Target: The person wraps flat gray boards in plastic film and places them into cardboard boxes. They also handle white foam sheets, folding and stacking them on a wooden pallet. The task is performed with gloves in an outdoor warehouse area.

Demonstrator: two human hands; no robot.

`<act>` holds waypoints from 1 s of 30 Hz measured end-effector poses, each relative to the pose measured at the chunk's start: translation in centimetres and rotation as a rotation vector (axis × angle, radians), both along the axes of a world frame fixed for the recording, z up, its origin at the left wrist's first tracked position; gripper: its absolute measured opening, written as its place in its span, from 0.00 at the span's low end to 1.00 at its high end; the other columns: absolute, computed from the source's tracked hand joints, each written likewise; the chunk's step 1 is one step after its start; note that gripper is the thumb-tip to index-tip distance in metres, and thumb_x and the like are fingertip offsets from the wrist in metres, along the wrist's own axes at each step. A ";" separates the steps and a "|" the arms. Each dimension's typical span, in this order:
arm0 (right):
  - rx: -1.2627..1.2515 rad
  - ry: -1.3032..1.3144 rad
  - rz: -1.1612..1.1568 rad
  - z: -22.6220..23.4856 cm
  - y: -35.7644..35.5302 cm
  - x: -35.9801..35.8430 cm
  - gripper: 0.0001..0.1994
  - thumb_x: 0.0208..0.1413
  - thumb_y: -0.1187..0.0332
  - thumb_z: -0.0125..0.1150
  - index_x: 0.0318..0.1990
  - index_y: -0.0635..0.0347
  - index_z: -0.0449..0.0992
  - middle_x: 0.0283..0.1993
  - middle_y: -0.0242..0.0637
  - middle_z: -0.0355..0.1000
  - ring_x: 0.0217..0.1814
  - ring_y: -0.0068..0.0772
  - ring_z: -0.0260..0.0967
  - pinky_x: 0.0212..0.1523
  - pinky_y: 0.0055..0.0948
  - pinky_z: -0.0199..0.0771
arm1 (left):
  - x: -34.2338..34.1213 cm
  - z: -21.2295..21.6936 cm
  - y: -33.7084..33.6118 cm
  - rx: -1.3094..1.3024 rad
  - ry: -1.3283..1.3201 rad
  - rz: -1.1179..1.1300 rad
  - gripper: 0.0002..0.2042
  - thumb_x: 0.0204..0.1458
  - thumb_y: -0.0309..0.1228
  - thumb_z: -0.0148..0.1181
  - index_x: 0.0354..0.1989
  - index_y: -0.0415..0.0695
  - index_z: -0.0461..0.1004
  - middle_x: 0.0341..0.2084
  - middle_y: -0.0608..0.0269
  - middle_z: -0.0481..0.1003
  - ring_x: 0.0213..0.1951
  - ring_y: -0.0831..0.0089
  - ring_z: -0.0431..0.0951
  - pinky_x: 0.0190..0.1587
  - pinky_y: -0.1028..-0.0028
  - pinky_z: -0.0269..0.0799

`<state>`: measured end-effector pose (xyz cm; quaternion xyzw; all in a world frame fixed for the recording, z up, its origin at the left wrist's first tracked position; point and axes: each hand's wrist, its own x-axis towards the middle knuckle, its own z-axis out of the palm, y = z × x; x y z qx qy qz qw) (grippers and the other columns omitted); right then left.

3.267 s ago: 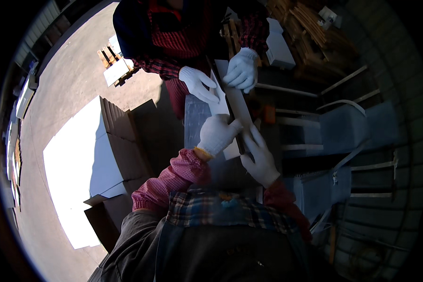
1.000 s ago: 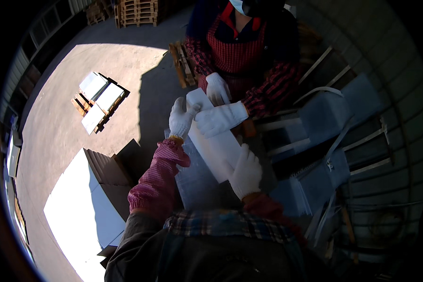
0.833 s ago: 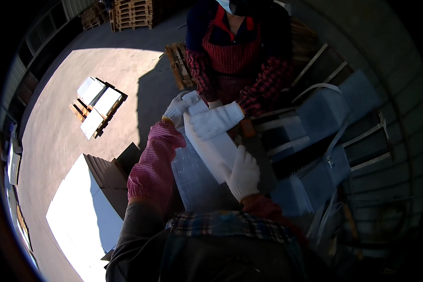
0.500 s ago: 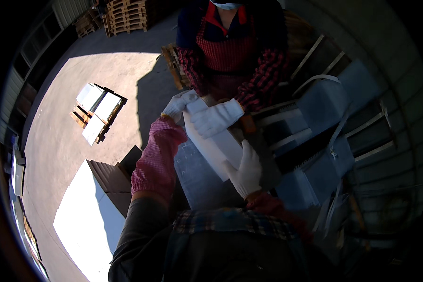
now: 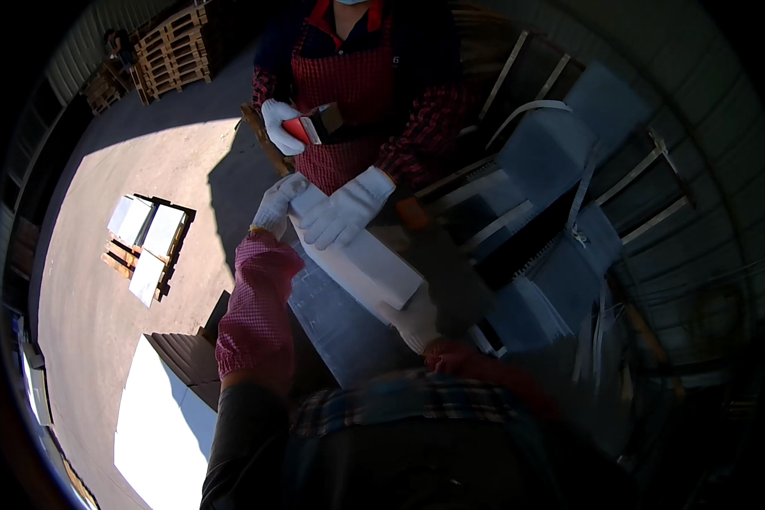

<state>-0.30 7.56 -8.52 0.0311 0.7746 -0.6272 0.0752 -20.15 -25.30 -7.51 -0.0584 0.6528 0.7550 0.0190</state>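
A long white block [image 5: 374, 270], perhaps a bundle of sheets or a carton, lies slantwise in front of me. My left hand [image 5: 279, 202], in a white knit glove, is closed round its far left corner. At the near end my gloved right hand [image 5: 416, 321] grips the block from below and the side, its fingers partly hidden by it. A co-worker's gloved hand [image 5: 348, 212] rests on the top face. In the co-worker's other gloved hand [image 5: 279, 127] is a red and dark handheld object [image 5: 310, 127], whose kind I cannot make out.
A grey-blue sheet surface [image 5: 336, 327] lies beneath the block. Bluish stacked sheets [image 5: 544, 144] and loose straps stand to the right. At lower left sits a large white stack [image 5: 157, 416]; farther off are a loaded pallet [image 5: 157, 234] and piled pallets [image 5: 174, 51].
The co-worker's one hand has risen from behind the block, showing the red and dark object. My right hand has closed in on the near end. The whole view has shifted.
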 end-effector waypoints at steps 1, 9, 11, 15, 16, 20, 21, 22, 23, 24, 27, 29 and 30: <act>0.092 0.022 -0.002 0.6 0.3 0.0 0.32 0.51 0.68 0.74 0.63 0.66 0.67 0.56 0.45 0.75 0.56 0.34 0.75 0.50 0.33 0.78 | 0.2 0.2 0.7 0.023 0.000 0.007 0.26 0.53 0.39 0.67 0.59 0.39 0.77 0.47 0.63 0.80 0.48 0.68 0.78 0.55 0.68 0.72; 0.121 0.027 -0.058 1.1 0.7 0.1 0.37 0.47 0.60 0.78 0.63 0.63 0.66 0.55 0.45 0.76 0.55 0.39 0.77 0.57 0.33 0.75 | 0.5 0.4 1.5 0.068 0.016 0.055 0.29 0.52 0.41 0.68 0.61 0.37 0.75 0.47 0.61 0.79 0.49 0.69 0.77 0.56 0.70 0.71; 0.093 0.010 -0.084 0.1 0.5 0.1 0.38 0.46 0.59 0.79 0.63 0.63 0.67 0.53 0.45 0.77 0.54 0.39 0.78 0.56 0.33 0.76 | 0.5 0.3 1.1 0.036 0.025 0.052 0.30 0.51 0.45 0.69 0.59 0.37 0.75 0.46 0.63 0.79 0.47 0.70 0.77 0.54 0.71 0.70; 0.230 0.098 -0.102 -0.3 0.4 0.1 0.37 0.45 0.62 0.78 0.62 0.63 0.67 0.51 0.44 0.78 0.51 0.37 0.79 0.51 0.32 0.78 | 0.5 -0.1 0.8 0.025 0.009 0.060 0.31 0.51 0.46 0.68 0.59 0.38 0.75 0.46 0.64 0.79 0.48 0.70 0.77 0.54 0.70 0.70; 0.181 0.053 -0.079 0.5 0.3 0.1 0.37 0.45 0.62 0.78 0.62 0.63 0.67 0.50 0.43 0.78 0.50 0.35 0.79 0.49 0.31 0.79 | 0.5 -0.2 0.6 0.023 0.004 0.074 0.31 0.51 0.46 0.68 0.59 0.38 0.75 0.46 0.64 0.79 0.48 0.70 0.77 0.54 0.70 0.70; 0.129 0.008 -0.027 3.0 0.3 -0.1 0.35 0.45 0.66 0.77 0.61 0.64 0.67 0.49 0.43 0.78 0.43 0.32 0.80 0.41 0.30 0.81 | 0.8 0.3 0.4 0.057 0.012 0.060 0.31 0.51 0.45 0.69 0.61 0.38 0.75 0.48 0.63 0.79 0.50 0.69 0.77 0.56 0.69 0.69; 0.147 0.031 -0.016 2.9 0.0 0.1 0.35 0.45 0.66 0.77 0.61 0.64 0.67 0.49 0.43 0.78 0.41 0.31 0.80 0.39 0.29 0.81 | 0.6 0.3 0.1 0.048 0.009 0.072 0.31 0.51 0.44 0.69 0.61 0.38 0.75 0.49 0.62 0.79 0.50 0.69 0.77 0.57 0.69 0.69; 0.167 0.142 -0.060 0.7 0.1 0.1 0.35 0.45 0.66 0.77 0.62 0.64 0.67 0.51 0.44 0.77 0.40 0.33 0.80 0.37 0.31 0.82 | 0.4 0.0 0.2 0.041 0.000 0.078 0.31 0.52 0.44 0.69 0.62 0.38 0.74 0.50 0.62 0.79 0.51 0.68 0.77 0.57 0.69 0.69; 0.127 0.055 -0.050 -0.2 0.1 0.2 0.36 0.45 0.66 0.77 0.62 0.63 0.67 0.51 0.45 0.77 0.41 0.33 0.80 0.38 0.31 0.82 | 0.5 -0.1 0.3 0.043 -0.003 0.074 0.31 0.52 0.44 0.70 0.62 0.38 0.74 0.50 0.62 0.79 0.51 0.68 0.77 0.58 0.68 0.68; 0.090 -0.029 -0.042 -0.7 0.4 0.1 0.36 0.45 0.66 0.78 0.62 0.63 0.66 0.52 0.45 0.77 0.42 0.33 0.80 0.38 0.31 0.82 | 0.6 0.1 0.7 0.048 -0.004 0.069 0.31 0.52 0.44 0.70 0.62 0.38 0.74 0.51 0.61 0.79 0.51 0.68 0.77 0.58 0.68 0.68; 0.157 -0.067 -0.009 -3.0 1.0 0.1 0.38 0.44 0.60 0.78 0.62 0.62 0.66 0.53 0.48 0.77 0.51 0.43 0.79 0.49 0.37 0.80 | 1.2 1.1 1.4 0.057 -0.010 0.076 0.31 0.52 0.43 0.71 0.62 0.38 0.74 0.51 0.60 0.79 0.52 0.67 0.77 0.59 0.68 0.68; 0.293 0.062 -0.015 -3.5 0.7 0.1 0.37 0.45 0.58 0.77 0.61 0.62 0.66 0.53 0.50 0.76 0.54 0.47 0.78 0.54 0.39 0.78 | 1.2 1.1 1.4 0.052 -0.017 0.095 0.31 0.52 0.42 0.71 0.62 0.38 0.74 0.51 0.60 0.79 0.52 0.67 0.77 0.59 0.68 0.68; 0.288 0.001 -0.002 -3.6 0.9 0.1 0.37 0.46 0.56 0.76 0.60 0.62 0.66 0.54 0.51 0.76 0.56 0.52 0.77 0.57 0.41 0.75 | 1.3 1.0 1.4 0.044 -0.020 0.107 0.31 0.52 0.42 0.71 0.62 0.38 0.75 0.51 0.60 0.79 0.52 0.67 0.77 0.59 0.68 0.68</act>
